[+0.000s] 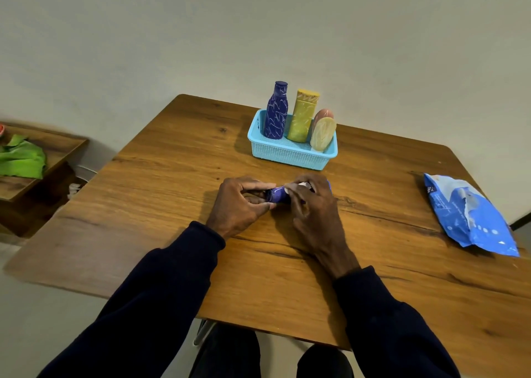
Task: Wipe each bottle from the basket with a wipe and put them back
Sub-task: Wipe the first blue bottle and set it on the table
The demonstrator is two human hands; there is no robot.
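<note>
Inside basket [290, 155], four bottles [303, 116]

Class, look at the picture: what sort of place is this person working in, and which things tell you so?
Probably a room in a home. A plain wooden table stands against a bare wall, a low wooden shelf holds a green cloth, and a small basket holds household bottles.

Purple bottle [278, 194] lying sideways in white wipe [301, 184], three bottles upright in blue basket [287, 155]
</note>
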